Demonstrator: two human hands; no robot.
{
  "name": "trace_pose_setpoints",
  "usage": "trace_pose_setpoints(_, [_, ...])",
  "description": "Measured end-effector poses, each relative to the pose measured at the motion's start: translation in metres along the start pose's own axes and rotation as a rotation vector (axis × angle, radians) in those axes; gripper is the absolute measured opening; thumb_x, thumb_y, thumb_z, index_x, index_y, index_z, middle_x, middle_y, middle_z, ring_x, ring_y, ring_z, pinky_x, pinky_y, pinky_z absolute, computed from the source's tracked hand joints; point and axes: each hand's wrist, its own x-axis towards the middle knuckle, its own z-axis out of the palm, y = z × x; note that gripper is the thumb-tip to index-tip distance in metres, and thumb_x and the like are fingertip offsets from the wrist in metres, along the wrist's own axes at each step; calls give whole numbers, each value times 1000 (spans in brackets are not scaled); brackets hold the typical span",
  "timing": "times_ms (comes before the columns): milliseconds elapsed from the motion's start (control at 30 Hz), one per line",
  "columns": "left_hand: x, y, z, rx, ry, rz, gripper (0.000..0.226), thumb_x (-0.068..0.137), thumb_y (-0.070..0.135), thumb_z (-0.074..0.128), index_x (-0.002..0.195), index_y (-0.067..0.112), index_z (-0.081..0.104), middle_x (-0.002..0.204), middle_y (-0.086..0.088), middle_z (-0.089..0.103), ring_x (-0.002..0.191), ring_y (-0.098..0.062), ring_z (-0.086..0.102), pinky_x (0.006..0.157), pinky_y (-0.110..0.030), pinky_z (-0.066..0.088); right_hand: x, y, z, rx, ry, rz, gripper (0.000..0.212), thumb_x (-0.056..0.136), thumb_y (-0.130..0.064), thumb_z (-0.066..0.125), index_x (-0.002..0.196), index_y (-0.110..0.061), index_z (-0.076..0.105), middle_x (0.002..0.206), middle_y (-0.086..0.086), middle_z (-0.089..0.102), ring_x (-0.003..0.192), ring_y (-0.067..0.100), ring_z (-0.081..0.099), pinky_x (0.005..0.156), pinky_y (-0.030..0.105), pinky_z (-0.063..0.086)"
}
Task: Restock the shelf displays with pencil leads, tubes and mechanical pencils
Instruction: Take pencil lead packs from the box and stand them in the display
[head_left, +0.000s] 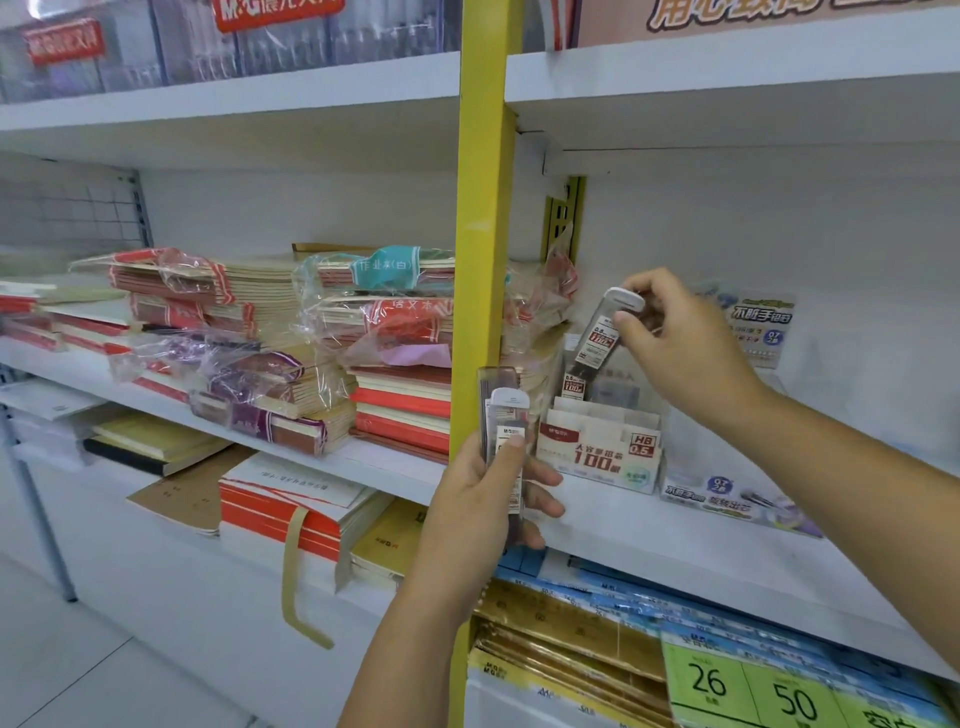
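Now my right hand (670, 338) pinches a lead tube (602, 338) by its white cap, thumb & fingers curled round the top. Its lower end tilts down-left twd the display box (597, 452) just below. Lower left, my left hand (483, 499) grips spare tubes (506, 431), thumb across the front. They're prob light, stiff, slick plastic w/ brittle leads, so hold near the cap.

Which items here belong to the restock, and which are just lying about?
In the job: lead tube in the right hand; spare tubes in the left hand; white display box; stocked tube standing in it.
Lying about: wrapped notebook stacks; rulers below; green price tags.
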Motion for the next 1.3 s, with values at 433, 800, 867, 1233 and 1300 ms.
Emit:
trace_pose_setpoints(433, [3,-3,-9,-33,100,9,15,98,38,58,94,41,72,81,-5,72,68,-17,69,58,-31,59,26,26,34,-106,-164,30,25,87,-13,67,98,-29,51,79,-9,59,71,8,59,59,26,46])
trace_pose_setpoints(800, [2,-1,-9,49,91,21,12,94,44,60,88,45,70,83,-2,75,64,-14,69,58,-26,57,11,22,34,-597,-169,-104,35,95,-28,57,129,-18,61,111,9,56,109,26,49,81,33,39])
trace_pose_setpoints(867, [1,0,-6,52,76,30,11,93,45,60,88,45,70,82,-1,75,63,-12,69,57,-24,56,-5,7,25,-341,-108,-90,27,96,-29,53,120,-22,65,106,1,60,102,17,53,85,29,43])
trace_pose_setpoints(1233, [-2,-4,13,45,-3,15,21,94,46,58,104,31,69,84,-1,75,66,-13,67,57,-24,55,-64,-35,4,501,-309,245,8,88,-26,68,95,-29,70,83,-9,75,67,4,66,57,14,48])
trace_pose_setpoints(1300, [-1,-4,12,36,11,-4,25,98,45,52,110,28,67,85,-1,75,66,-11,66,56,-24,54,-50,-28,-6,515,-125,299,7,91,-23,65,93,-29,67,81,-10,75,64,5,67,55,20,49])
